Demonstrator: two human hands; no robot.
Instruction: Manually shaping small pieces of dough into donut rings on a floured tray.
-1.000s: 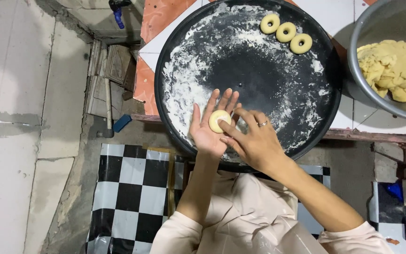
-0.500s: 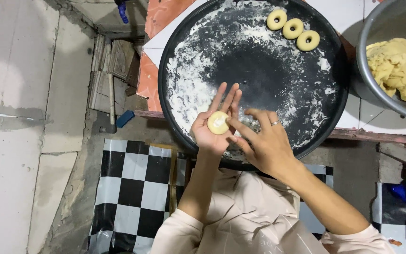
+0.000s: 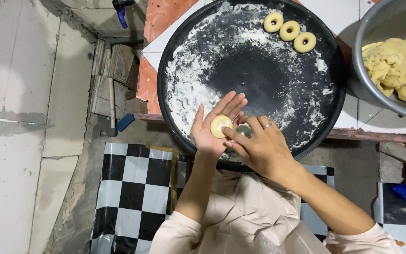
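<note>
The left hand [image 3: 214,126] is open flat, palm up, with its fingers spread and pointing toward one o'clock. A small round flat piece of dough [image 3: 221,126] lies in the middle of that palm. The right hand [image 3: 259,149] sits just beside it at about four o'clock, with its fingers bent, and one fingertip touches the edge of the dough. There is a ring [image 3: 267,125] on one finger. Both hands are over the near rim of a big round black tray [image 3: 259,75] dusted with white flour. At one o'clock on the tray, three dough rings [image 3: 289,31] lie in a row, close together. At three o'clock from the tray stands a metal bowl [image 3: 367,89] with a heap of yellow dough [image 3: 398,66] inside. A black and white checked mat [image 3: 132,188] lies at seven o'clock.
</note>
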